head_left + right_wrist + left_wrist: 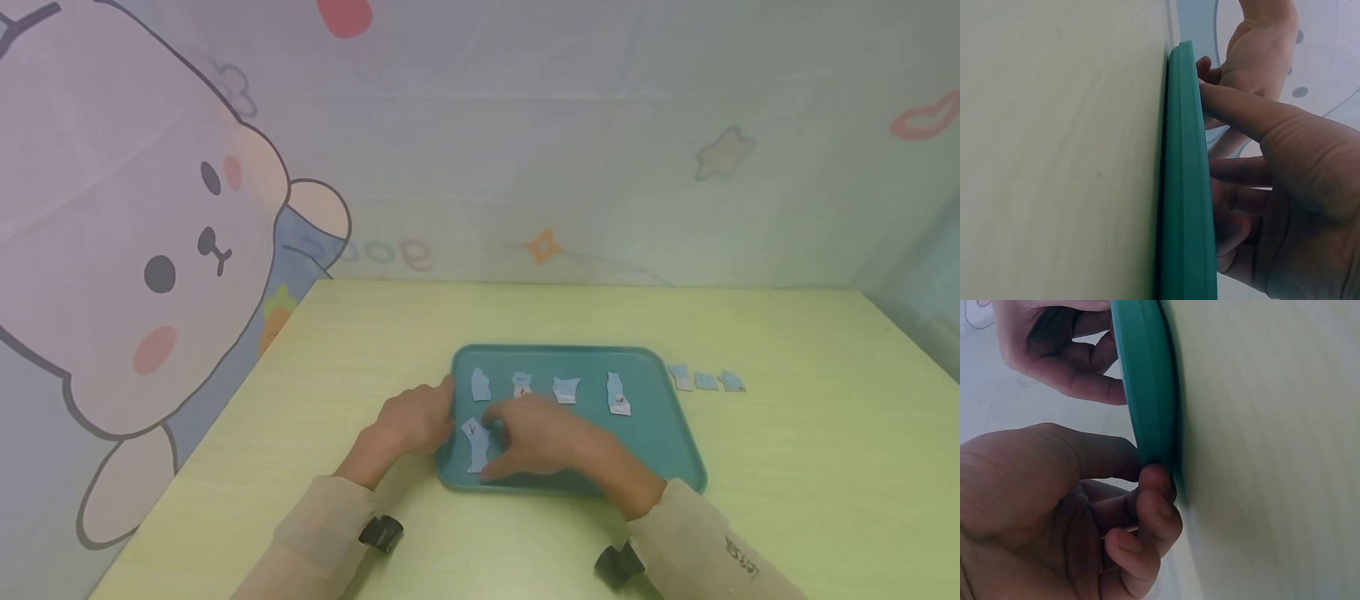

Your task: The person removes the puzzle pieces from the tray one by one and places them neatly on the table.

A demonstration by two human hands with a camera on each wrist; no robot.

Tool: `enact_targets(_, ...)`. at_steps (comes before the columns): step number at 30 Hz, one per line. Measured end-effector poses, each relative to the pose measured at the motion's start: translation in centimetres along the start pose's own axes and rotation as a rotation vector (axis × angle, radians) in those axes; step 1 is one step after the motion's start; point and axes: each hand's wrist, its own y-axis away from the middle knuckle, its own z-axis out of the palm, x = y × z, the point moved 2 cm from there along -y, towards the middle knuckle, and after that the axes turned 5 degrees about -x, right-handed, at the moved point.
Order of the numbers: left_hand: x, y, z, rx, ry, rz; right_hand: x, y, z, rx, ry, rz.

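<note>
Left hand (418, 421) pinches the left rim of the green tray (660, 442). Right hand (542, 435) holds thumb and fingers spread beside a paper piece (477, 450) near that rim; contact cannot be told. Three scraps (706, 381) lie beyond the right rim on the tabletop (810, 483), before a printed backdrop (570, 167). Forearms converge inward.

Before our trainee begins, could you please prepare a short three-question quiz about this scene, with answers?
1. True or false: the bare left hand grips the teal, rectangular, round-cornered tray at its edge.
2. How many light-blue, irregular, paper-like pieces lie on the pale yellow-green, wood-grained table, off the tray?
3. In the head view, where are these pieces? A: left of the tray; B: right of it; C: under it.

Key: 1. True; 2. Three; 3. B.
</note>
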Motion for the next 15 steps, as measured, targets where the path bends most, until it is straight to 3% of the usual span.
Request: enact_targets(15, -0.09, -0.33, 0.18, 0.003, 0.007, -0.002, -0.16, -0.06, 0.35, 0.021, 0.06, 0.02)
